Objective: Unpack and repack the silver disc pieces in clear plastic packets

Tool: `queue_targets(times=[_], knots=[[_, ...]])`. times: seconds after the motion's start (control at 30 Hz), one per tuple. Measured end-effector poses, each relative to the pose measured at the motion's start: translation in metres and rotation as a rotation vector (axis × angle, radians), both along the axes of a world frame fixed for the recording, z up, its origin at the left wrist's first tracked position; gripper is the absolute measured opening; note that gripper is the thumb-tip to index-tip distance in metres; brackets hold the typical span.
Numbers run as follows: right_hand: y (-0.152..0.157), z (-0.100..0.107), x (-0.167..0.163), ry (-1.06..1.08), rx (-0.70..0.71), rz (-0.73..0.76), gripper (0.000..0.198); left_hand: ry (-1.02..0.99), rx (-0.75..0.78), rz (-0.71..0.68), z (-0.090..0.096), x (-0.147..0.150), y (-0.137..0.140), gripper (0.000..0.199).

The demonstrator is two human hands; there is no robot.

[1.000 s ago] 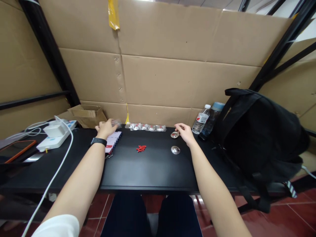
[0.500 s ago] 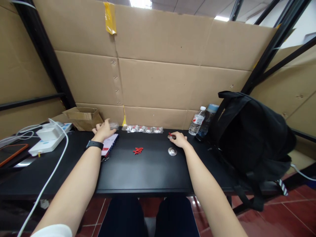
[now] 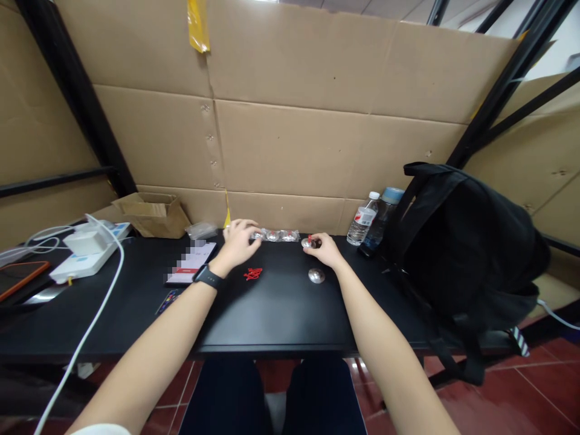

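My right hand (image 3: 324,249) pinches a small silvery cymbal-like disc (image 3: 307,243) with a red bit on top, at the back right of the black table. A second domed metal disc (image 3: 316,276) lies flat just in front of it. My left hand (image 3: 240,241), wearing a dark watch, reaches over the left end of a row of clear-wrapped silvery discs (image 3: 272,235). Its fingers are apart and I see nothing in them; whether they touch the wrapping I cannot make out. A small tangle of red cord (image 3: 252,274) rests in front of that hand.
At left are a phone (image 3: 186,272), a brown paper bag (image 3: 156,216), a crumpled clear plastic bag (image 3: 202,231) and a white power strip (image 3: 90,257) with cables. A water bottle (image 3: 362,220), a darker bottle (image 3: 380,217) and a black backpack (image 3: 471,260) stand at right.
My left hand has moved right, from beside the clear plastic bag to the wrapped discs, uncovering the phone. My right hand has shifted slightly with the disc, which now shows more clearly.
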State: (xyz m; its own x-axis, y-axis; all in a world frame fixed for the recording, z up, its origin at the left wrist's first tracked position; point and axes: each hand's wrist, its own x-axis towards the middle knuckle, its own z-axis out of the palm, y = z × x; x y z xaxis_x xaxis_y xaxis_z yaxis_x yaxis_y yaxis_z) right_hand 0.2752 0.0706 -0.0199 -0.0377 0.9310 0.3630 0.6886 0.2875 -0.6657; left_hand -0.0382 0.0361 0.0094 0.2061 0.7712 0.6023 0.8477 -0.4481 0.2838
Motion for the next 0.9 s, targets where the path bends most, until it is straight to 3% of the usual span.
queue_targets(times=[0.13, 0.33, 0.67, 0.9], knots=[[-0.013, 0.009, -0.025, 0.36, -0.003, 0.309, 0.046, 0.003, 0.072, -0.207, -0.008, 0.034, -0.014, 0.026], [-0.029, 0.01, -0.051, 0.559, -0.175, 0.587, 0.043, -0.051, 0.113, -0.263, -0.013, 0.047, -0.02, 0.03], [-0.039, 0.007, -0.063, 0.624, -0.276, 0.631, 0.047, -0.099, 0.122, -0.221, -0.011, 0.045, -0.019, 0.014], [-0.039, 0.005, -0.062, 0.576, -0.286, 0.616, 0.05, 0.004, 0.034, -0.34, -0.017, 0.042, -0.012, 0.008]])
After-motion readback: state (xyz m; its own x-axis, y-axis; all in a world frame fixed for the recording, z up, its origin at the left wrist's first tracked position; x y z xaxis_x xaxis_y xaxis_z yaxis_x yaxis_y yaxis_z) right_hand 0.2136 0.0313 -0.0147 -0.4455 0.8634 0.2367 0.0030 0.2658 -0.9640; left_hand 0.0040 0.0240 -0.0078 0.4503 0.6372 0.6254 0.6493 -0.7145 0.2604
